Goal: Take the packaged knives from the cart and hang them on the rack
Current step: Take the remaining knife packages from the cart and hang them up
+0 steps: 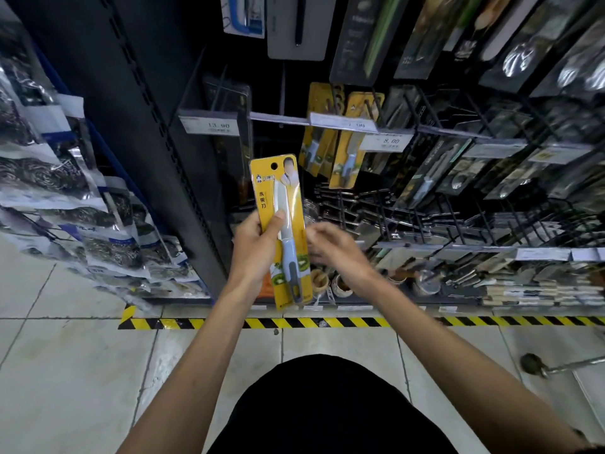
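One packaged knife [288,198] is seen: a long, narrow yellow card with a clear blister over the front, a round hang hole [274,165] at the top end, dark printed characters down the left side and green kiwi slices printed at the bottom end. Inside, a silver blade and a pale blue handle [291,260] with a grey end are visible. The long axis is set near upright in the view, with the top leaning slightly left; the blade tip and hang hole are pointed up toward the black wire peg rack [415,114], and the handle is pointed down toward the person. The printed face is turned to the camera. The pack is gripped at mid-height by the left hand [253,249], with the thumb [276,222] pressed across the front and the fingers hidden behind the card. The right hand [330,247] is blurred just beside the pack's right edge, fingers loosely bent; contact or grip cannot be told. The pack is held in the air in front of the shelving, below and left of matching yellow knife packs [347,165] already hung on the rack, near a white price tag reading 8.00 [388,141]. A black-and-yellow striped floor tape [327,322] is laid along the shelf base on pale floor tiles [82,355]. A dark caster wheel [532,363] is seen at lower right.
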